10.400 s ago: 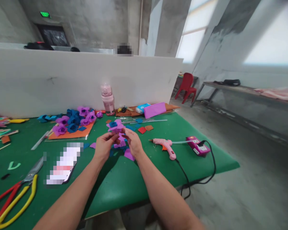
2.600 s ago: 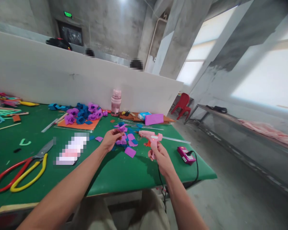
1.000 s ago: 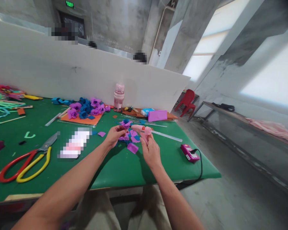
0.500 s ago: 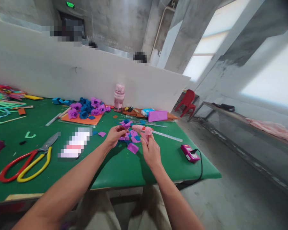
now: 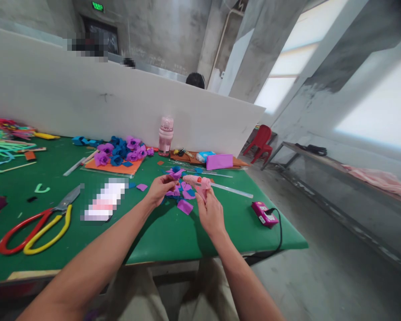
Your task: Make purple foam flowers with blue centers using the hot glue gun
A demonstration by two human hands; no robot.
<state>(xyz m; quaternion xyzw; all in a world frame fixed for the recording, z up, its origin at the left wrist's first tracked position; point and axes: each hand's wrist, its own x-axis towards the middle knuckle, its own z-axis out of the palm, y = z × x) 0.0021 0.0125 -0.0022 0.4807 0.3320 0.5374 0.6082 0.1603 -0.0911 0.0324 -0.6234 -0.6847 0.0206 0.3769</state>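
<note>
My left hand (image 5: 159, 189) pinches a purple and blue foam flower (image 5: 174, 173) just above the green table (image 5: 160, 240). My right hand (image 5: 210, 213) grips a pink glue gun (image 5: 200, 183), its nozzle pointing left at the flower. A clear glue stick (image 5: 234, 191) juts from the gun's back to the right. Loose purple and blue foam petals (image 5: 184, 200) lie on the table under both hands.
Finished purple and blue flowers (image 5: 120, 154) lie on an orange sheet at the back. Red and yellow scissors (image 5: 33, 225) are at the left, a pink bottle (image 5: 165, 135) by the white partition (image 5: 87, 98), a magenta power plug (image 5: 263, 214) with black cord at the right edge.
Since 2.6 s ago my right hand brought the glue gun left to the flower in my left hand. Over the last second both hands have barely moved.
</note>
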